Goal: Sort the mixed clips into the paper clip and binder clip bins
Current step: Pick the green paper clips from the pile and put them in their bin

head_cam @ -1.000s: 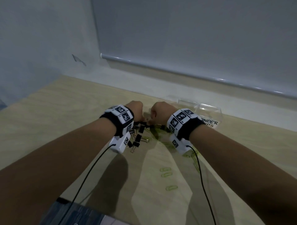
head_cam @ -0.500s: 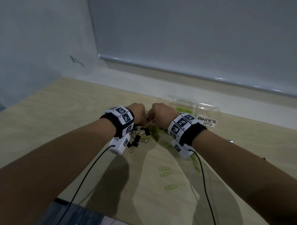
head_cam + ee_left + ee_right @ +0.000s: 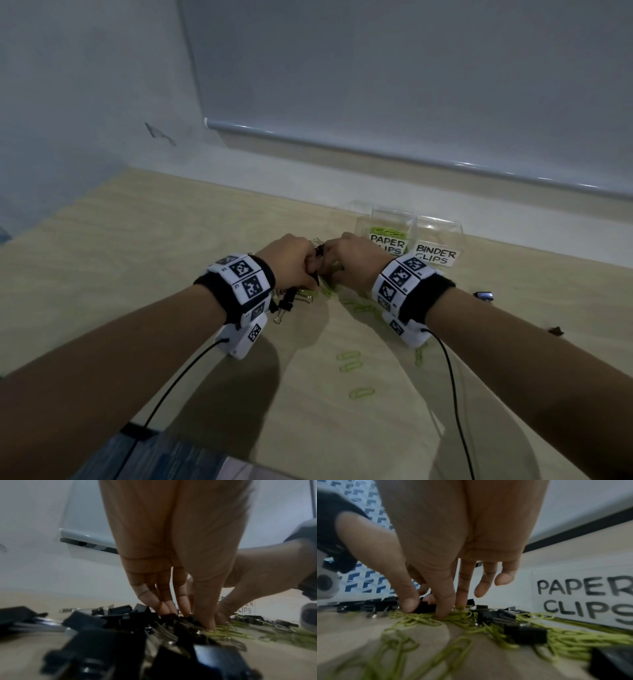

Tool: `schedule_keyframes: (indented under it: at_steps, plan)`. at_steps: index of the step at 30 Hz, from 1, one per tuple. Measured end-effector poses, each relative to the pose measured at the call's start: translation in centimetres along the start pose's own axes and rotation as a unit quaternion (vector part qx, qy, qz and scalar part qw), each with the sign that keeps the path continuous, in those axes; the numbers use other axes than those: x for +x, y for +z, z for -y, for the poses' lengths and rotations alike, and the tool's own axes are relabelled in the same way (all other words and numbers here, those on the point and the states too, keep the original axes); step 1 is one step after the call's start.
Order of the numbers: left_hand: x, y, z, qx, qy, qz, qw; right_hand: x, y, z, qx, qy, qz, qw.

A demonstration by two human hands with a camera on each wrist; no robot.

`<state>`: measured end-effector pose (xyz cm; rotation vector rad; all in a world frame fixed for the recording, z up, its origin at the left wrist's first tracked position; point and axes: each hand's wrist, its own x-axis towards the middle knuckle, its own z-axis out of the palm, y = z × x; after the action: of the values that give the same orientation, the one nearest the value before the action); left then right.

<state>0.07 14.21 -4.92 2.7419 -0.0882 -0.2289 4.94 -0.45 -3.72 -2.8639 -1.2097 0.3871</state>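
A mixed pile of black binder clips point(image 3: 109, 627) and green paper clips point(image 3: 489, 627) lies on the wooden table point(image 3: 137, 260). Behind it stand two clear bins, one labelled PAPER CLIPS point(image 3: 387, 242) with green clips inside and one labelled BINDER CLIPS point(image 3: 435, 254). My left hand point(image 3: 291, 262) and right hand point(image 3: 356, 263) meet over the pile, fingers curled down. Between them sits one black binder clip point(image 3: 426, 607). The left fingertips point(image 3: 167, 609) and the right thumb point(image 3: 444, 608) pinch at it from either side. The ring and little fingers of the right hand stay lifted.
More binder clips point(image 3: 284, 308) lie under my left wrist. Loose paper clips point(image 3: 349, 360) are scattered nearer to me, and another one point(image 3: 361, 392) lies closer still. A stray binder clip point(image 3: 483, 295) lies on the right. A wall and a window sill close the table's far side.
Both hands stayed together over the pile and shifted slightly away from me. The right wrist dropped aside, so both bin labels now show.
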Motion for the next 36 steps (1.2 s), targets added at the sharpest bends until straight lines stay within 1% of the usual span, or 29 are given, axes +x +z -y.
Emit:
schedule_keyframes:
  at_steps: [3, 5, 9, 11, 12, 15, 18, 19, 21, 26, 30, 33, 36]
  plan:
    - [0.0, -0.4, 0.4, -0.004, 0.017, -0.003, 1.000, -1.7, 0.0, -0.6, 0.002, -0.031, -0.009, 0.999]
    - [0.1, -0.8, 1.0, -0.006, 0.025, -0.001, 1.000, -2.4, 0.1, -1.1, 0.002, -0.042, 0.003, 0.999]
    - [0.3, -1.5, 2.6, 0.008, 0.005, -0.002, 1.000, -2.9, 0.3, -1.1, 0.034, -0.055, -0.014, 0.998]
    - [0.0, -1.8, 3.1, 0.007, 0.007, 0.003, 1.000, -2.8, 0.4, -0.3, 0.036, -0.079, -0.022, 0.996]
    - [-0.2, -2.0, 3.1, 0.002, 0.015, 0.003, 1.000, -2.8, 0.6, 0.2, 0.023, -0.097, -0.022, 0.995]
    - [-1.7, -2.1, 2.4, -0.023, 0.040, 0.016, 0.999, -2.2, 1.4, 1.2, -0.072, -0.154, -0.022, 0.985]
    - [-3.0, -1.3, 1.9, 0.004, 0.042, 0.064, 0.997, -1.9, 1.9, 0.9, -0.099, -0.174, -0.033, 0.979]
    - [-3.1, -1.0, 1.9, 0.022, 0.044, 0.070, 0.996, -2.0, 1.9, 0.7, -0.102, -0.179, -0.036, 0.978]
    - [-3.1, -0.5, 2.1, 0.026, 0.043, 0.070, 0.996, -2.5, 1.9, 0.0, -0.103, -0.188, -0.035, 0.976]
    - [-2.4, -0.6, 2.3, -0.002, 0.017, 0.044, 0.999, -4.9, 1.9, -1.9, -0.115, -0.160, -0.005, 0.980]
    - [-1.3, -0.8, 2.2, -0.017, -0.015, -0.001, 1.000, -6.0, 1.9, -3.0, -0.126, -0.132, 0.012, 0.983]
    - [-0.7, -1.3, 2.2, -0.015, -0.043, -0.037, 0.998, -5.8, 1.6, -1.9, -0.107, -0.128, -0.013, 0.986]
    - [-0.8, -1.8, 2.9, -0.025, -0.054, -0.058, 0.997, -5.1, 1.4, 0.8, -0.033, -0.135, -0.034, 0.990]
